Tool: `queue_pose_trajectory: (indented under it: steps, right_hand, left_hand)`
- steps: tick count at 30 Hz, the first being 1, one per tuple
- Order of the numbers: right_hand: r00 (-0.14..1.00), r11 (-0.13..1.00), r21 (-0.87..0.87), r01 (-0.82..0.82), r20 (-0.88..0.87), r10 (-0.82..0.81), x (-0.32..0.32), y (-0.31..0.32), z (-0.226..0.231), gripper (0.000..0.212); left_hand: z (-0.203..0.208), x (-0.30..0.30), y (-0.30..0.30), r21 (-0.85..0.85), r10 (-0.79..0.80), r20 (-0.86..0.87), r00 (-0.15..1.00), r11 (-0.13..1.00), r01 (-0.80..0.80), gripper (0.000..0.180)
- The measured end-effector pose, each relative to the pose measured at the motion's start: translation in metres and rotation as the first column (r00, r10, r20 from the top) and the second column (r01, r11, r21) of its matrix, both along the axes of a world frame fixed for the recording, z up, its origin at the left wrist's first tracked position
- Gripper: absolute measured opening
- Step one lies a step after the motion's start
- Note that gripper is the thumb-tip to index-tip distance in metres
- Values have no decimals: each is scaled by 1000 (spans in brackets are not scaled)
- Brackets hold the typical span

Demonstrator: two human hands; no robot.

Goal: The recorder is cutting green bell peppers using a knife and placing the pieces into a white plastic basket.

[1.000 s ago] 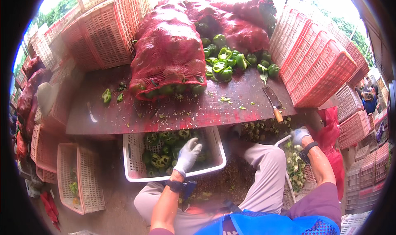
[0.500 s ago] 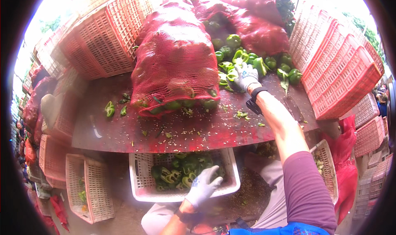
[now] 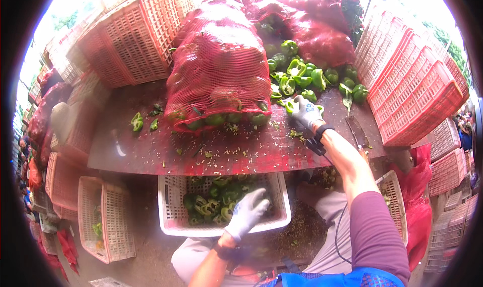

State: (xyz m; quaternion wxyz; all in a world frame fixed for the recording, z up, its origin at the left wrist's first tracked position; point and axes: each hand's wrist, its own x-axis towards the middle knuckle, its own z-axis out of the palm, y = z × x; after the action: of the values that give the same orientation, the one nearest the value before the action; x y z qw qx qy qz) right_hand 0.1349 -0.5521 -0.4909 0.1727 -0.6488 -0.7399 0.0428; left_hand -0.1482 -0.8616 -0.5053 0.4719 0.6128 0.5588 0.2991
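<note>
Cut green bell peppers [image 3: 296, 68] lie heaped with whole ones at the mouth of a red mesh sack at the back right of the table. In front of that heap my right hand [image 3: 306, 112], in a pale glove, is curled palm down over a cut bell pepper [image 3: 290, 106], whose pieces show on both sides of the fingers. My left hand [image 3: 246, 212], gloved too, hovers above the near right part of a white crate [image 3: 168, 230] below the table edge. Its fingers are apart and nothing shows in them. Inside the crate are many green pepper pieces [image 3: 206, 205].
A full red mesh sack [image 3: 219, 75] stands mid-table. A knife [image 3: 357, 132] lies at the right edge. Pink crates [image 3: 417, 85] lean at the right, with another stack [image 3: 128, 40] at the back left. Seeds and scraps litter the red table [image 3: 136, 153].
My right hand has drawn back from the heap toward me, with pepper pieces now under its fingers. My left hand stays over the crate. The view has shifted slightly.
</note>
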Motion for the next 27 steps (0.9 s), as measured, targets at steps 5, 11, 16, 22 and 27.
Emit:
queue_pose_trajectory:
  steps: [5, 11, 16, 22, 27]
  right_hand:
    - [859, 897, 60, -439, -265, 438, -63, -121, 42, 34]
    - [702, 793, -36, -609, -490, 516, -130, -254, 59, 37]
    - [574, 596, 41, -802, -223, 788, -133, -266, 64, 43]
    - [465, 464, -89, -881, 6, 885, -149, -274, 61, 27]
    - [630, 652, -145, -744, 171, 757, -148, -292, 37, 23]
  left_hand:
    - [-32, -18, 16, -409, 363, 763, 535, 912, -36, 78]
    - [0, -25, 18, -165, 189, 874, 448, 982, -91, 53]
    - [20, -34, 2, -267, 338, 747, 572, 941, -207, 42]
    - [13, -40, -9, -210, 386, 538, 749, 922, -325, 36]
    - [-7, -47, -11, -214, 388, 610, 691, 920, -327, 31]
